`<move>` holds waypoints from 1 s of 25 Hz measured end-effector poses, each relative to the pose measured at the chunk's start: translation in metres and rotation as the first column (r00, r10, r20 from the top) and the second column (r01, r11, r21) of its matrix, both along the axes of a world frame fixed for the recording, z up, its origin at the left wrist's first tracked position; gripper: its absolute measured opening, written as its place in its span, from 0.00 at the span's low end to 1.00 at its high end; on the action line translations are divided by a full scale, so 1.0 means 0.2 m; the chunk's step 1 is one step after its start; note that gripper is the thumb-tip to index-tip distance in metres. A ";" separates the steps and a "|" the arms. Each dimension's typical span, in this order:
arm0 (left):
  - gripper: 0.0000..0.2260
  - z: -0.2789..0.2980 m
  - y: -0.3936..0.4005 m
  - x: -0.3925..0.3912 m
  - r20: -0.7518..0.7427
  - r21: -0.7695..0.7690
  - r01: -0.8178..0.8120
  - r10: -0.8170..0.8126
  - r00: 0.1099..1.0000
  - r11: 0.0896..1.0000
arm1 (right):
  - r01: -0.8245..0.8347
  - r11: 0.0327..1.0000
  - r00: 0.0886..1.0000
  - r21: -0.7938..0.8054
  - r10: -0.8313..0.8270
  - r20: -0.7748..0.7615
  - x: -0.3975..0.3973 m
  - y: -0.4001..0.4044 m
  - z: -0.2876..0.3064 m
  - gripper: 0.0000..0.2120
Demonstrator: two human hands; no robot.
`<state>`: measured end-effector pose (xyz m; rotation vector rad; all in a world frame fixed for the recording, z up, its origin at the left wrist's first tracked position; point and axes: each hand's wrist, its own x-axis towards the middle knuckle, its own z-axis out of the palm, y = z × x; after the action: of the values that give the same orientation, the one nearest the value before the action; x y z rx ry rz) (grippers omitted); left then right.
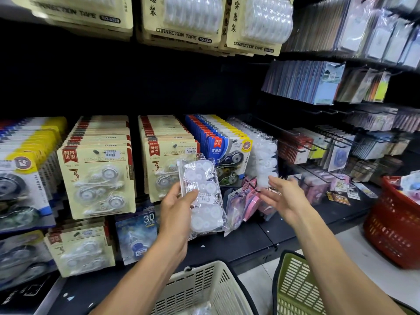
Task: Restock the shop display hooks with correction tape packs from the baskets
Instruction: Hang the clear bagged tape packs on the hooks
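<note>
Correction tape pack (203,196) gripped by left hand (176,209), right hand (285,197) spread

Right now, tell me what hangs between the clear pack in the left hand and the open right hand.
In the head view, small pink-and-purple hanging packs fill the gap between the clear plastic correction tape pack and the right hand.

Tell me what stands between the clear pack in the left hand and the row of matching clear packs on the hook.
The right hand, open, hovers in front of the hanging clear packs, and pink packs hang just below. Otherwise nothing visible blocks the clear pack held in the left hand.
</note>
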<state>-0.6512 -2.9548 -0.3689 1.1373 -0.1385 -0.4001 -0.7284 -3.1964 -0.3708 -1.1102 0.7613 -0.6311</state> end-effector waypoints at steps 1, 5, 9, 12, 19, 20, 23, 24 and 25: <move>0.14 0.00 0.00 0.00 -0.025 -0.019 0.007 -0.008 1.000 1.000 | -0.106 0.990 0.992 -0.092 0.099 -0.080 0.00 0.06 0.02 0.29; 0.15 0.02 -0.01 0.00 -0.027 -0.107 0.052 -0.055 0.998 0.993 | -0.686 0.710 0.721 -0.158 0.635 -0.279 0.02 0.31 0.10 0.10; 0.15 0.04 0.00 0.01 0.022 -0.120 0.065 -0.063 0.998 0.991 | -0.697 0.679 0.717 -0.231 0.659 -0.226 0.05 0.36 0.10 0.04; 0.18 0.05 0.04 0.01 0.185 0.153 0.044 -0.072 0.980 0.987 | -0.412 0.879 0.909 -0.239 0.416 -0.036 0.05 0.28 0.07 0.06; 0.38 -0.06 0.07 0.05 0.571 0.821 -0.423 -0.584 0.577 0.384 | 0.192 0.974 0.974 -0.122 -0.174 0.145 -0.01 0.07 0.05 0.08; 0.39 -0.07 0.06 0.05 0.563 0.825 -0.432 -0.603 0.565 0.365 | 0.231 0.966 0.969 -0.118 -0.217 0.120 -0.01 0.04 0.05 0.09; 0.39 -0.09 0.05 0.04 0.551 0.833 -0.415 -0.615 0.565 0.366 | 0.292 0.949 0.956 -0.117 -0.286 0.065 -0.02 -0.01 0.03 0.10; 0.39 -0.09 0.05 0.04 0.554 0.831 -0.420 -0.615 0.562 0.364 | 0.301 0.946 0.953 -0.116 -0.296 0.064 -0.01 -0.02 0.02 0.10; 0.39 -0.09 0.05 0.04 0.556 0.829 -0.425 -0.614 0.560 0.362 | 0.310 0.944 0.950 -0.113 -0.305 0.066 -0.02 -0.02 0.02 0.10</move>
<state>-0.6426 -2.9457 -0.3868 2.5138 -0.9880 0.0725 -0.7315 -3.2013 -0.3670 -1.0920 0.8720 -0.9768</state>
